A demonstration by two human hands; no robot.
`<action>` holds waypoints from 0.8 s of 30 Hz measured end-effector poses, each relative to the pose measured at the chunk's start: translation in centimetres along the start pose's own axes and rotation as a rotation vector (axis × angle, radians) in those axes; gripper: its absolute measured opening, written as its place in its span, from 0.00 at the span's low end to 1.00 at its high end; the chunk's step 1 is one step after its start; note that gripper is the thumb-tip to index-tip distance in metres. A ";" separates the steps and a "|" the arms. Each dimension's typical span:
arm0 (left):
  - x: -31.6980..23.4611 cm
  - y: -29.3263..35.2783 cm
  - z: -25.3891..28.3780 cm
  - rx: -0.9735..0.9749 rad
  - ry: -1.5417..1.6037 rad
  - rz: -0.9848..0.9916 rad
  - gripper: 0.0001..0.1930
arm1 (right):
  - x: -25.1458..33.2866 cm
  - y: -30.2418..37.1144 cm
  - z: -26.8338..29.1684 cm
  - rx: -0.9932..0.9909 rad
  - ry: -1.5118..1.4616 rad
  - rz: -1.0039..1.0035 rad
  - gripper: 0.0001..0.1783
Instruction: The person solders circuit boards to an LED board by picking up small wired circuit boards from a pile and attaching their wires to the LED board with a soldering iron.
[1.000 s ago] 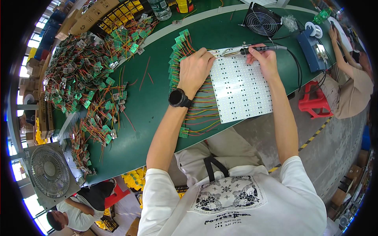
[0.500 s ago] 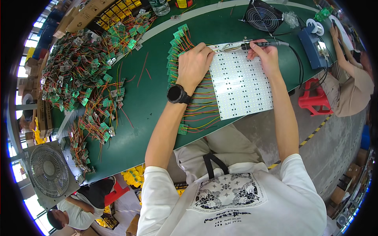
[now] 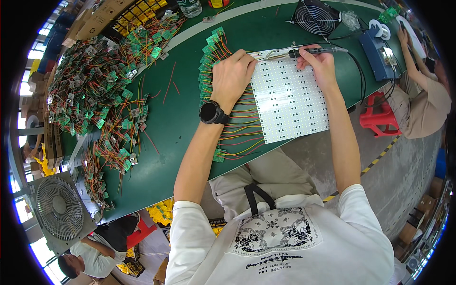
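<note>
My right hand [image 3: 320, 71] grips a soldering iron [image 3: 327, 50] by its black handle, with the metal tip pointing left along the far edge of a white LED panel [image 3: 292, 107]. The panel, dotted with rows of small dark spots, lies flat near the table's front edge. At its far left corner my left hand [image 3: 231, 78] is closed, its fingertips pinched beside the iron's tip; whatever they hold is hidden. Red and yellow wires [image 3: 242, 137] run from the panel's left edge to a column of small green circuit boards [image 3: 207, 51], partly under my left hand and wrist.
A heap of wired circuit boards [image 3: 85, 85] covers the left of the green table [image 3: 166, 137]. At the far right are a black fan [image 3: 316, 19], a blue soldering station [image 3: 377, 54] and a solder spool [image 3: 380, 29]. Co-workers sit at right and lower left.
The view has shifted slightly. Both hands stay at the panel's far edge, and the iron has moved slightly left with my right hand.
</note>
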State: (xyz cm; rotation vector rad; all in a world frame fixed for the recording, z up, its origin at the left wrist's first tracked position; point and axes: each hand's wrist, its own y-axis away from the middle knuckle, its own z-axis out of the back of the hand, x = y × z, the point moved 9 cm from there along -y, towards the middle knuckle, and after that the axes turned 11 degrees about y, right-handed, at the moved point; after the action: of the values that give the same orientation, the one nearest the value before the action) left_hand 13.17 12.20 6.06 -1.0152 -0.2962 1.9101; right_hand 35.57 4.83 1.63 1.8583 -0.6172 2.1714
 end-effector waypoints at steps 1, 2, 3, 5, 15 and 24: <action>0.0 0.0 0.0 0.000 0.000 -0.002 0.07 | 0.0 0.0 0.0 0.001 -0.001 -0.002 0.12; 0.0 0.0 0.0 -0.001 -0.001 -0.004 0.07 | 0.1 0.0 0.0 0.000 -0.001 -0.002 0.12; 0.0 0.0 0.0 0.000 0.000 -0.004 0.07 | 0.1 0.0 -0.1 0.001 -0.001 -0.002 0.12; 0.0 0.0 0.0 0.005 -0.004 -0.003 0.07 | 0.0 0.0 0.0 0.002 0.000 -0.004 0.12; 0.3 0.0 -0.3 0.014 0.000 -0.003 0.06 | -0.4 -0.1 0.3 -0.026 -0.043 -0.003 0.12; 0.3 0.0 -0.2 0.007 0.005 -0.005 0.06 | -0.6 -0.3 0.3 -0.016 -0.024 -0.005 0.12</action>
State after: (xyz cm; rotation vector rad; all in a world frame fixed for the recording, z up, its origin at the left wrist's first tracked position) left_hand 13.26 12.41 5.78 -1.0142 -0.2889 1.9021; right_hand 36.09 5.05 1.10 1.8780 -0.6323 2.1377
